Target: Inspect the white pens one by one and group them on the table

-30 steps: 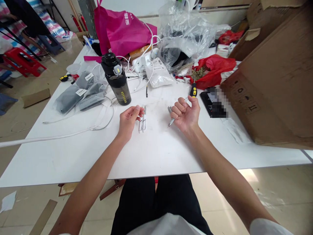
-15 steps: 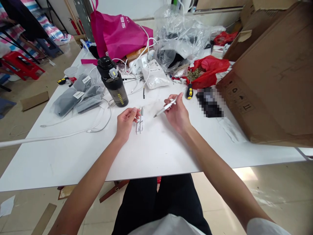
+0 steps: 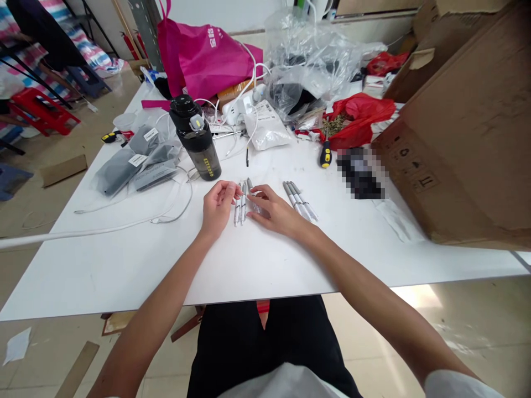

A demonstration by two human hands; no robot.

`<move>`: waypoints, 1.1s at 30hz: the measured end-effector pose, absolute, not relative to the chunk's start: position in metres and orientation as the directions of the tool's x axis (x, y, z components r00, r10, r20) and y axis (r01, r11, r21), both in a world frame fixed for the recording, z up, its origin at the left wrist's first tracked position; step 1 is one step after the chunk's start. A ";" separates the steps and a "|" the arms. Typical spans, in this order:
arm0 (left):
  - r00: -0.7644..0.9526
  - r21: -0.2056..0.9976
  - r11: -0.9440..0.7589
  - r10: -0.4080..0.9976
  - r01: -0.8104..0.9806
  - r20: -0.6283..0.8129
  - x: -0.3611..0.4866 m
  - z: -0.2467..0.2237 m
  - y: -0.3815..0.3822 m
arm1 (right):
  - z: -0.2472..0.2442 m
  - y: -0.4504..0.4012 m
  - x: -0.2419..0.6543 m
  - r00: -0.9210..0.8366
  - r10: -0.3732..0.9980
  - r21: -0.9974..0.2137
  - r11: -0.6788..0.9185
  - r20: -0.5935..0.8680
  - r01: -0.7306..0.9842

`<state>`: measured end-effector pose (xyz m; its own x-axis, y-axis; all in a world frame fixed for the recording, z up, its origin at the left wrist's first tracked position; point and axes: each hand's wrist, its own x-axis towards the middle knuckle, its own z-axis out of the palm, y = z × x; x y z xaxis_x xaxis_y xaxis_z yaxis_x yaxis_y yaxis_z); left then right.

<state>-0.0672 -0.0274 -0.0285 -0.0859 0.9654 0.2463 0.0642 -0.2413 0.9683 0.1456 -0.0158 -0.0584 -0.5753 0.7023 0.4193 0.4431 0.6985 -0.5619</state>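
Note:
Two white-and-grey pens [image 3: 240,213] lie side by side on the white table, just right of my left hand [image 3: 218,205]. That hand is closed, thumb against curled fingers, near their upper ends; whatever it pinches is hidden. My right hand [image 3: 271,209] has its fingers and thumb around another pen [image 3: 249,183], whose grey end shows above the fingertips. This pen is down beside the pair, its middle partly covered by the fingers. Further right, several similar pens [image 3: 299,200] lie slanted in a row, close to my right wrist.
A black bottle [image 3: 198,141] stands behind my left hand, beside bagged grey items [image 3: 120,171] and a white cable [image 3: 103,231]. A thin black stick [image 3: 248,157], screwdriver [image 3: 326,156] and red bag [image 3: 360,119] lie behind. A large carton [image 3: 464,138] occupies the right.
My right hand has moved left and down, bringing its pen from the air to beside the pair. The row of pens on the right has come into view. My left hand stays nearly in place.

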 end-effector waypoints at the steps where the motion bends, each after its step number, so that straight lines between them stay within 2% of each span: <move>1: -0.088 0.970 -0.231 0.967 0.076 0.238 -0.068 -0.031 -0.026 | -0.058 -0.017 0.145 -0.587 0.696 -0.549 0.705 0.414 0.450; 8: -0.058 0.990 -0.125 0.990 0.071 0.129 -0.070 -0.043 -0.020 | -0.053 -0.020 0.142 -0.625 0.663 -0.483 0.741 0.412 0.467; 14: 0.004 0.991 -0.116 0.993 0.062 0.116 -0.067 -0.040 -0.022 | -0.056 -0.019 0.140 -0.641 0.618 -0.435 0.783 0.455 0.445; 26: 0.049 0.988 -0.129 0.991 0.083 0.125 -0.065 -0.038 -0.026 | -0.051 -0.020 0.141 -0.657 0.609 -0.446 0.786 0.444 0.427; 30: 0.043 0.952 -0.208 0.978 0.226 0.204 -0.066 -0.040 -0.026 | -0.053 -0.020 0.141 -0.639 0.628 -0.463 0.772 0.445 0.435; 33: 0.095 0.832 -0.372 0.926 0.411 0.367 -0.069 -0.045 -0.025 | -0.052 -0.020 0.142 -0.630 0.645 -0.491 0.754 0.432 0.435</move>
